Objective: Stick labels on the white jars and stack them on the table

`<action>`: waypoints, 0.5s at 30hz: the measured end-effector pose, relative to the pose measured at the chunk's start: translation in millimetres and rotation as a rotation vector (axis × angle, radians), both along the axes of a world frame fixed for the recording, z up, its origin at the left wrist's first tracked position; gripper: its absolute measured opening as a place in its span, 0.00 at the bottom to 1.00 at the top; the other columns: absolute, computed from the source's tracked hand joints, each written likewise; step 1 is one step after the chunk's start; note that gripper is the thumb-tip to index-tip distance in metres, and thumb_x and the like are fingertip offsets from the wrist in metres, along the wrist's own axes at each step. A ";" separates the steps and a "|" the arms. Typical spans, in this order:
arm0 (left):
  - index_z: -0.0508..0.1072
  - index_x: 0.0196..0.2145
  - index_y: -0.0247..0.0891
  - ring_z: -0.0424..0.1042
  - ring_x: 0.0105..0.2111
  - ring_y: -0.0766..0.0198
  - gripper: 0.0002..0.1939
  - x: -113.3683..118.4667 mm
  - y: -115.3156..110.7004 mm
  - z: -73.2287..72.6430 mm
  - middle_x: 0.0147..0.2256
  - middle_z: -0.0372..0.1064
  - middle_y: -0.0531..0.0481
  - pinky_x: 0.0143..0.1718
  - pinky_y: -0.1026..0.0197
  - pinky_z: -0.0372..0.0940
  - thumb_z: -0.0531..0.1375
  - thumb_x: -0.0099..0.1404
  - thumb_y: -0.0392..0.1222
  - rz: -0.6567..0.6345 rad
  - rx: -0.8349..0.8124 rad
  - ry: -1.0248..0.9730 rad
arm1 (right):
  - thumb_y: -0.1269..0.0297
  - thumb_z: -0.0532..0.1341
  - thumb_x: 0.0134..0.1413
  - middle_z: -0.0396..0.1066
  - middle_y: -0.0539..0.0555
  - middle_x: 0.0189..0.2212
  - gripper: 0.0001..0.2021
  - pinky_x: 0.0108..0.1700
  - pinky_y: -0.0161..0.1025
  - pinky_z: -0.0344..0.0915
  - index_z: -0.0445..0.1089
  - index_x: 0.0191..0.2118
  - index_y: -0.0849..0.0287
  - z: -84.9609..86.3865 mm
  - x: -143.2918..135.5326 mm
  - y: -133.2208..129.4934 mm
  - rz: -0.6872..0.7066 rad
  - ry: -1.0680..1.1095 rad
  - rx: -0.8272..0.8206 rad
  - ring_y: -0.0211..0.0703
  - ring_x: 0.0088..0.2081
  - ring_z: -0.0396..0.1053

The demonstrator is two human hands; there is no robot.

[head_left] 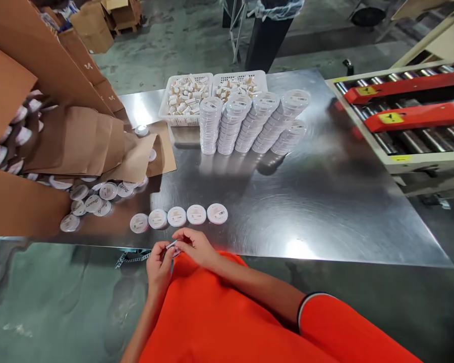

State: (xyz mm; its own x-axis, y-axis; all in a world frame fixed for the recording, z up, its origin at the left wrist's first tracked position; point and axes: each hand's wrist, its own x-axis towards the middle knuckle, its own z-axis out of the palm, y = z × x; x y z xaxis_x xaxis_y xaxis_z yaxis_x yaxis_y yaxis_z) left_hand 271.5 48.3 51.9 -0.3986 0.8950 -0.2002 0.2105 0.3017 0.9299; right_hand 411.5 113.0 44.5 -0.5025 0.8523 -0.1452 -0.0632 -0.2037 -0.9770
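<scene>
Head camera view: the left hand (159, 263) and the right hand (196, 246) meet at the near edge of the steel counter (325, 201). Clock positions are read from the hands, with 12 o'clock straight ahead. The left fingers are closed in a pinch on a small pale item (171, 244); the right fingers are bent and nearly closed, gripping the same item from its 2 o'clock side. The item is partly covered by the fingers, so its full shape cannot be told. A row of five round containers (176, 216) lies flat on the counter, spanning 10 to 2 o'clock, labels up. Loose round containers (93, 203) lie at 10 o'clock, partly overlapping, beside an open cardboard box (22, 206) with brown cardboard sheets (79, 141). At 1 o'clock stand five stacks of round containers (239, 123), one shorter than the others. Behind them, between 12 and 1 o'clock, two white baskets (179, 121) sit side by side, filled with small white-and-brown pieces (189, 93). A roller conveyor (412, 141) with red rails (419, 115) is located at 2 o'clock.
</scene>
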 end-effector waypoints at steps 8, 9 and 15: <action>0.65 0.19 0.41 0.62 0.20 0.66 0.19 -1.9 5.9 2.4 0.17 0.62 0.55 0.23 0.64 0.56 0.54 0.61 0.55 -0.096 -0.008 0.373 | 0.59 0.63 0.55 0.69 0.48 0.26 0.10 0.33 0.34 0.60 0.70 0.29 0.60 -8.7 -4.9 -6.2 -0.079 -0.104 0.025 0.36 0.29 0.64; 0.63 0.17 0.41 0.60 0.19 0.67 0.20 -2.5 6.8 1.4 0.16 0.60 0.55 0.23 0.64 0.54 0.54 0.61 0.55 -0.098 -0.014 0.396 | 0.60 0.63 0.55 0.69 0.49 0.26 0.09 0.33 0.34 0.60 0.71 0.28 0.60 -9.7 -5.7 -5.9 -0.088 -0.137 0.046 0.36 0.29 0.64; 0.56 0.13 0.41 0.52 0.17 0.69 0.24 -11.2 5.0 -15.8 0.14 0.50 0.58 0.21 0.64 0.50 0.56 0.59 0.56 -0.065 -0.062 0.420 | 0.62 0.64 0.55 0.72 0.52 0.32 0.06 0.39 0.36 0.63 0.76 0.30 0.57 -37.4 4.1 18.2 -0.225 -0.329 0.092 0.40 0.34 0.67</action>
